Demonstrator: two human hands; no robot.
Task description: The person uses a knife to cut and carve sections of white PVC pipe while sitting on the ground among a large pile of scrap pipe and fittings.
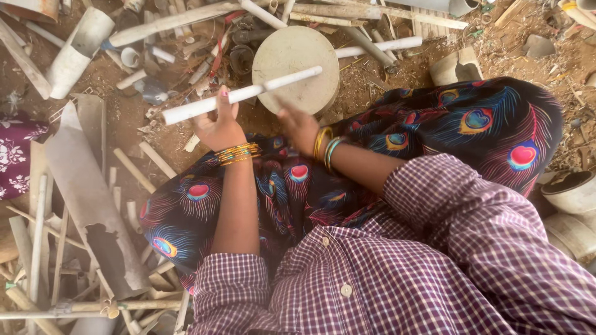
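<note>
My left hand (218,127) grips a long white plastic pipe (273,82) near its left end. The pipe lies slanted across a round, pale wooden block (304,46) in front of my knees. My right hand (299,127) is just below the block's near edge, blurred, with its fingers spread and nothing visible in it. It sits close under the pipe without clearly touching it. Both wrists wear bangles. My lap is covered by dark cloth with a peacock-feather print (434,130).
Broken pipes and plastic scraps litter the dirt: a wide pipe (79,49) far left, flat grey shards (87,198) at left, thin pipes (372,46) behind the block. A pale tub (574,192) stands at right. A floral cloth (15,155) is at the left edge.
</note>
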